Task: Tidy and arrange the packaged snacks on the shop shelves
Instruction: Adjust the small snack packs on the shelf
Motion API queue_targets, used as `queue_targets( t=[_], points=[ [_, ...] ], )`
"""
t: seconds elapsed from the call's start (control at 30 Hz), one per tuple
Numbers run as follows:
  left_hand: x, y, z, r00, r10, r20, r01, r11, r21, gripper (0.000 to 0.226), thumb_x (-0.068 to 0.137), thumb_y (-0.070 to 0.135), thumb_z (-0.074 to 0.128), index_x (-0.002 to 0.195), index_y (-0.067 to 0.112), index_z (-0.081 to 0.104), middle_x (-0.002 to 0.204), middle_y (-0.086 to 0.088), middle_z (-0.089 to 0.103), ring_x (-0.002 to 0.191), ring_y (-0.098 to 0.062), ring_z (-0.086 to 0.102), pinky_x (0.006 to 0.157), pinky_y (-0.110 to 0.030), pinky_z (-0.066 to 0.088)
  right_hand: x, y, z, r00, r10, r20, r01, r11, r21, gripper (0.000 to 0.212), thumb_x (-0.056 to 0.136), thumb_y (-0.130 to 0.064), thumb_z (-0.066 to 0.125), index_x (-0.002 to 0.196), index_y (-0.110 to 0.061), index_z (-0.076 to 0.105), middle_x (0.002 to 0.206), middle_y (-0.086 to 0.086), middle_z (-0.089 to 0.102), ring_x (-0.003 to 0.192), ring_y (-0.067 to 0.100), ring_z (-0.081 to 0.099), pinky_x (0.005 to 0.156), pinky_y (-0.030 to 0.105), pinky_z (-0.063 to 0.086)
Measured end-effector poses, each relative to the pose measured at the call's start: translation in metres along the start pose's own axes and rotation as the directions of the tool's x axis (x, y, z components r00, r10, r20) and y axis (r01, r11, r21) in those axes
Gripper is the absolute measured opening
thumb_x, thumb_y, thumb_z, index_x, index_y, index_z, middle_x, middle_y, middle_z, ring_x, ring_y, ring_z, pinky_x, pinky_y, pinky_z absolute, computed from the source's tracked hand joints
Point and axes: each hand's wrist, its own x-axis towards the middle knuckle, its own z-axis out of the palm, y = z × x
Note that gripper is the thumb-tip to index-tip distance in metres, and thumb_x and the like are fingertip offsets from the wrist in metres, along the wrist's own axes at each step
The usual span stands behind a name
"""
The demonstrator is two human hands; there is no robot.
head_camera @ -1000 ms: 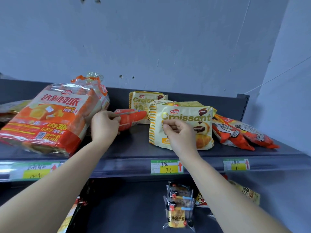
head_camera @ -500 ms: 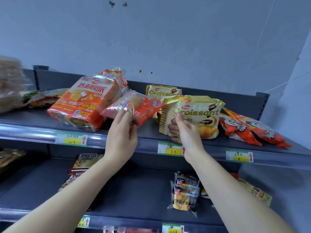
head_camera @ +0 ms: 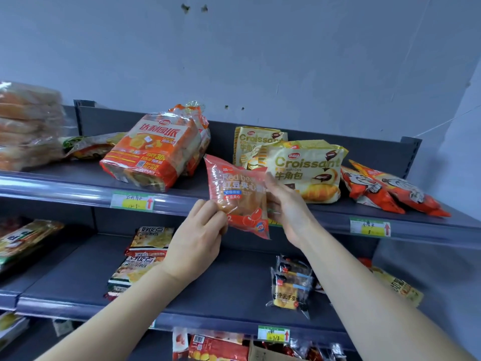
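Note:
A clear red-printed red bean bun packet (head_camera: 238,196) is held upright in front of the top shelf's edge (head_camera: 78,190). My left hand (head_camera: 199,238) pinches its lower left corner. My right hand (head_camera: 287,209) holds its right side, fingers behind the packet. Behind them on the top shelf stand two yellow Croissant bags (head_camera: 304,170), one partly hidden behind the other. A big orange bread bag (head_camera: 153,152) lies to the left.
Two orange snack packs (head_camera: 390,190) lie at the top shelf's right end; stacked bread bags (head_camera: 26,126) sit far left. The middle shelf (head_camera: 221,290) carries cracker packs (head_camera: 145,254), small cake packets (head_camera: 291,285) and a yellow pack (head_camera: 398,287). More packets fill the bottom shelf.
My left hand lifted the red bean packet off the shelf and turned it upright. My right hand left the Croissant bag and took the packet's right side. The view widened downward.

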Motion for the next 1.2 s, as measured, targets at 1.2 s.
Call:
queue_targets(
  t=[1.2],
  points=[
    [-0.122, -0.019, 0.195, 0.150, -0.689, 0.709, 0.989, 0.106, -0.107, 0.050, 0.070, 0.014, 0.085, 0.110, 0.014, 0.055, 0.104, -0.001, 0.067, 0.096, -0.022, 0.064, 0.089, -0.045, 0.052, -0.009, 0.224, -0.136, 0.770, 0.333, -0.544, -0.473, 0.870, -0.137, 0.020, 0.085, -0.023, 0.073, 0.104, -0.018, 0.068, 0.111, -0.001, 0.067, 0.104, 0.017, 0.060, 0.097, 0.041, 0.049]
  ],
)
